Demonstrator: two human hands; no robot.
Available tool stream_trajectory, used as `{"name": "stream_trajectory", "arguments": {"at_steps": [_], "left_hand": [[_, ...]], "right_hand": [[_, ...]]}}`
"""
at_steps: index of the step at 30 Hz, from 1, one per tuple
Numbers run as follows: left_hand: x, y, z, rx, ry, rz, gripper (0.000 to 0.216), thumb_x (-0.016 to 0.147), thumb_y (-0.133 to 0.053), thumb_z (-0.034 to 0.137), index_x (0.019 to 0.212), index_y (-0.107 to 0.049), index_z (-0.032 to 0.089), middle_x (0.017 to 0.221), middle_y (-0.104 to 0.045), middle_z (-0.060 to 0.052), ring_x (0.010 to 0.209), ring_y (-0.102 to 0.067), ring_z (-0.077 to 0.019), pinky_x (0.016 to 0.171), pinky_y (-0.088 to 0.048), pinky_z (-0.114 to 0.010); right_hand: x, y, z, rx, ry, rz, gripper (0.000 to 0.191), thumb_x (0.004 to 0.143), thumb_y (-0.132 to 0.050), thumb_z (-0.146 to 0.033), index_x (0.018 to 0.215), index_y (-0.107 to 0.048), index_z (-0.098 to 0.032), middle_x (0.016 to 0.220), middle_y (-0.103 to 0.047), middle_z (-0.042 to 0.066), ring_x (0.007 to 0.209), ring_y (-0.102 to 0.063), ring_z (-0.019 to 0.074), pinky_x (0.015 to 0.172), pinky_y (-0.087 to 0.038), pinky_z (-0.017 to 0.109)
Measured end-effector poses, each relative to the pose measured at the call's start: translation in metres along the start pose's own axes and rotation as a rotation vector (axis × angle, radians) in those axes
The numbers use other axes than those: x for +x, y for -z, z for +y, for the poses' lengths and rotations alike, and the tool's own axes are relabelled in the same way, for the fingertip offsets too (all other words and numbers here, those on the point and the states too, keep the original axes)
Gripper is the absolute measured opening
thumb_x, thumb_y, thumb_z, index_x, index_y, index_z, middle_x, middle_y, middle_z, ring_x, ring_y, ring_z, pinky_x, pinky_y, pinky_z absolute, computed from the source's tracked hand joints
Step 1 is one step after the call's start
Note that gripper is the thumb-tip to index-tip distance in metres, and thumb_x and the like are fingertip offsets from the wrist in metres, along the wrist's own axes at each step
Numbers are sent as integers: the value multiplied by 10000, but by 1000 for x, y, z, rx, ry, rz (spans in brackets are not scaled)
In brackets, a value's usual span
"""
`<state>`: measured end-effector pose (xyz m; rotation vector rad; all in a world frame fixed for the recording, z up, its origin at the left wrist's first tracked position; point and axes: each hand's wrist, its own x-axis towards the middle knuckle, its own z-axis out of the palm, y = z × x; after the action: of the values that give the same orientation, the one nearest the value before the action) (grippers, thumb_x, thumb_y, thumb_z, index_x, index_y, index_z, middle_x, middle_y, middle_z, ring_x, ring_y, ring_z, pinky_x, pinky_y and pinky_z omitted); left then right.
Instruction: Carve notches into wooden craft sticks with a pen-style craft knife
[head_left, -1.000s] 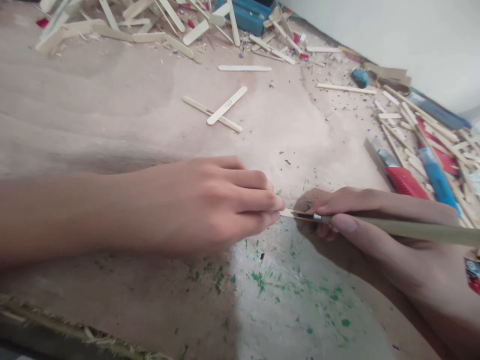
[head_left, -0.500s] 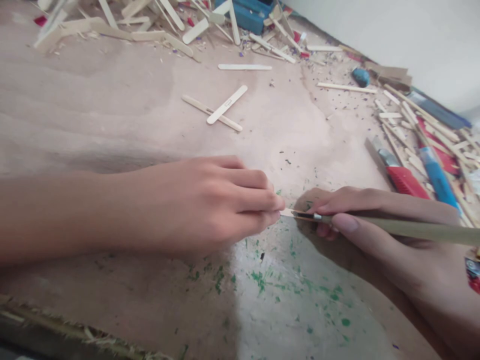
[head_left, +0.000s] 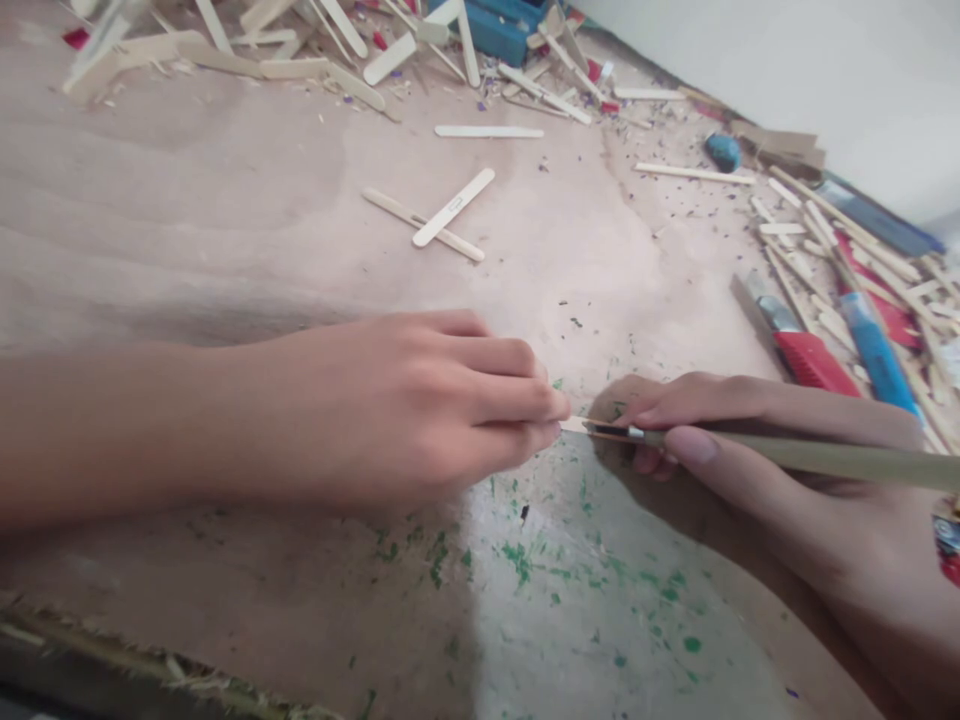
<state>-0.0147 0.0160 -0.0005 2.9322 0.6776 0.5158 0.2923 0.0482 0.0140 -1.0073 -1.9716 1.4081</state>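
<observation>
The left hand (head_left: pixel 420 410) pinches a thin pale wooden stick (head_left: pixel 576 425) flat against the brown board (head_left: pixel 225 230). Just right, the right hand (head_left: pixel 750 450) closes around a slim olive-handled craft knife (head_left: pixel 787 455), blade tip touching the stick.

This is a hobby craft workplace. The worn brown plywood board (head_left: pixel 225 230) carries green paint spots. Beyond the board's middle lie flat pale wooden craft sticks (head_left: pixel 453 208) and shavings. At its right edge rest a red utility knife (head_left: pixel 799 350) and a blue one (head_left: pixel 874 350).
</observation>
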Motion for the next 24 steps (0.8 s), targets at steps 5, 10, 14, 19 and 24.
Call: {"name": "stream_trajectory", "arguments": {"at_steps": [5,10,14,19,24], "left_hand": [[0,0,0,-43,-3,27,334,1206,-492,97,1322,-805,96,1376,-837,-86,1260,-767,-254,1148,-597,-402],[-1,-1,1,-27,6,14,394,1220,-452,115,1292,-832,186,1371,-844,-62,1266,-773,-229,1129,-607,-375],[-1,0,1,-49,-3,30,346,1204,-486,98,1315,-814,106,1358,-840,-100,1252,-774,-254,1135,-608,-403],[0,2,1,-30,-2,14,375,1223,-445,111,1321,-807,125,1366,-837,-80,1271,-763,-238,1149,-583,-378],[-2,1,1,-59,2,24,347,1213,-471,105,1313,-804,106,1365,-834,-88,1265,-762,-247,1139,-583,-389]], "right_hand": [[0,0,0,-1,1,0,263,1051,-803,-185,1179,-931,-375,1136,-903,38,945,-850,241,857,-752,384],[0,1,0,-8,7,-4,263,1055,-799,-192,1187,-928,-379,1115,-901,38,947,-847,246,876,-749,406],[0,1,0,2,14,-8,269,1060,-788,-189,1186,-930,-380,1085,-899,33,921,-847,232,838,-740,373],[-1,0,0,9,9,-15,268,1069,-785,-187,1198,-927,-375,1104,-898,27,952,-840,217,893,-735,362],[-1,1,0,-6,-4,-3,243,1064,-800,-202,1183,-929,-369,1089,-897,29,918,-834,203,890,-727,345]]}}
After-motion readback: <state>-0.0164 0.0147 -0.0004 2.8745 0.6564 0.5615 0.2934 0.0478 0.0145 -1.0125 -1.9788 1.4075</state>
